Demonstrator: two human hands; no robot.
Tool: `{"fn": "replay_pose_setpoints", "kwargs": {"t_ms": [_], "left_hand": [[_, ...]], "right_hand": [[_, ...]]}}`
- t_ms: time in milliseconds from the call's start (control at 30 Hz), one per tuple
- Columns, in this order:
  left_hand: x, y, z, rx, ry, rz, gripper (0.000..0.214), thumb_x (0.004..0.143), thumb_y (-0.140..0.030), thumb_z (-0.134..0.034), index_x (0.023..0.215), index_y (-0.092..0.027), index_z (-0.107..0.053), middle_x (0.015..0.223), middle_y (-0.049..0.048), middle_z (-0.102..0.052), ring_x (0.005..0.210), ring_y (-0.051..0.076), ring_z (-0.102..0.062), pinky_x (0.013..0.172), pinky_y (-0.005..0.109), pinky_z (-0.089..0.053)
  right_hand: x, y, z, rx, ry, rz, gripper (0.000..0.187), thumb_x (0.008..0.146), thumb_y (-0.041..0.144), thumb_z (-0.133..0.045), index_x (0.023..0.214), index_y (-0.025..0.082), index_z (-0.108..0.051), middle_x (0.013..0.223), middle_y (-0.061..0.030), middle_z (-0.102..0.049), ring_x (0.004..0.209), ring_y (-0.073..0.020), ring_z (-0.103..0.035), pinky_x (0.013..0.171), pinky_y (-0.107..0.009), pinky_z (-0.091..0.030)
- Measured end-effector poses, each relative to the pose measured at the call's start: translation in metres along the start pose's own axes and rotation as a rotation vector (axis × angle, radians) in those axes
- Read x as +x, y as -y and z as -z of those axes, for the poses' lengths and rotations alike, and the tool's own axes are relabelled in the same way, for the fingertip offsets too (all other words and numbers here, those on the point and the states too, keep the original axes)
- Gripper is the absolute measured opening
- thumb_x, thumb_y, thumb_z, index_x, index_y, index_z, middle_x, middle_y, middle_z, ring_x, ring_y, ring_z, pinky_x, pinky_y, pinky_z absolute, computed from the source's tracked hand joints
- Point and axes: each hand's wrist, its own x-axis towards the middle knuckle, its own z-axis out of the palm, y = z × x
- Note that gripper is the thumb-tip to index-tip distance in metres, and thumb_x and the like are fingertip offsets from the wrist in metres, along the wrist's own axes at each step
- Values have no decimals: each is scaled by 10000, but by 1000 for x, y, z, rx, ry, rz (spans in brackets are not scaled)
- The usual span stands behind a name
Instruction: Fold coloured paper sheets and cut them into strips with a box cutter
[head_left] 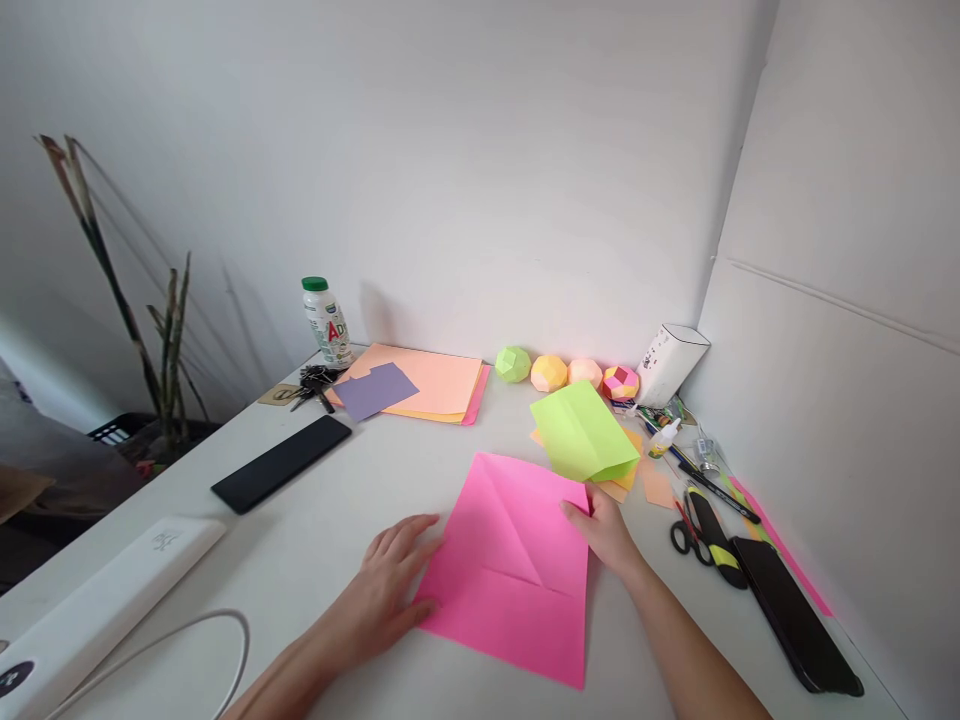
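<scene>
A sheet of bright pink paper [517, 600] lies on the white table before me, with creases running across its middle and up to its top left. My right hand [600, 525] pinches its top right edge, thumb on top and fingers underneath. At the lower left edge, my left hand [397, 585] has its fingers spread, with the thumb touching the paper near the corner. Just beyond the pink sheet rests a folded lime-green paper [581, 430], over some orange pieces.
Faceted paper balls [549, 373] line the wall. Stacked coloured sheets [427, 375], a bottle [328, 320] and keys [316, 380] lie behind. Scissors [690, 535], a cutter [716, 535] and a black phone [795, 610] are right; a black slab [281, 462] and white device [112, 600] left.
</scene>
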Motion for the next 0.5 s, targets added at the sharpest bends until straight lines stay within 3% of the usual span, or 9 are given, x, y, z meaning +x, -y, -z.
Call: {"fn": "replay_pose_setpoints", "kwargs": {"t_ms": [133,200,267,300,400,433,500], "left_hand": [[4,-7,0,-33,-282,111,297,929,-326,-406,1201,-290,-519,1235,93,-537,1165,293,-479,949,491,-410],[10,-21,1,-186,-312,224,307,945,-396,-354,1146,-281,-556,1098,87,-593,1031,269,-558,848,438,-485],[19,-40,-1,-441,-183,359,398,934,-507,-339,1197,-276,-529,1084,88,-607,954,256,-591,714,381,-533],[25,-50,-3,-579,-69,409,464,912,-558,-370,1264,-276,-477,1188,93,-574,995,258,-585,719,376,-539],[46,-76,-12,-1026,230,458,824,807,-663,-508,1446,-249,-194,1487,131,-284,1226,271,-469,951,411,-458],[54,-81,-15,-1179,320,473,873,800,-688,-496,1460,-238,-144,1505,149,-237,1239,278,-463,978,427,-434],[67,-87,-19,-1393,359,493,903,792,-711,-481,1464,-218,-132,1476,186,-281,1224,304,-482,978,471,-420]], "right_hand": [[-6,10,3,266,-175,-69,470,773,481,-637,1159,220,-578,1113,-59,-675,987,-257,-634,795,-375,-524],[-10,18,3,362,-262,-84,574,781,526,-618,1262,232,-514,1181,-68,-649,1031,-266,-623,820,-392,-526],[-16,27,-1,499,-291,-102,653,783,536,-619,1335,229,-454,1202,-84,-637,1048,-282,-616,822,-413,-531],[-20,32,-4,584,-281,-112,677,782,531,-628,1355,227,-434,1205,-90,-635,1054,-289,-613,816,-419,-533],[-33,44,-14,784,-163,-143,678,778,524,-647,1356,244,-431,1221,-90,-626,1065,-299,-605,804,-423,-536],[-37,46,-17,799,-98,-149,655,787,537,-632,1344,251,-443,1222,-88,-626,1058,-299,-608,803,-428,-534],[-43,48,-21,799,37,-149,588,817,567,-574,1310,261,-481,1211,-87,-631,1039,-300,-617,808,-446,-526]]}}
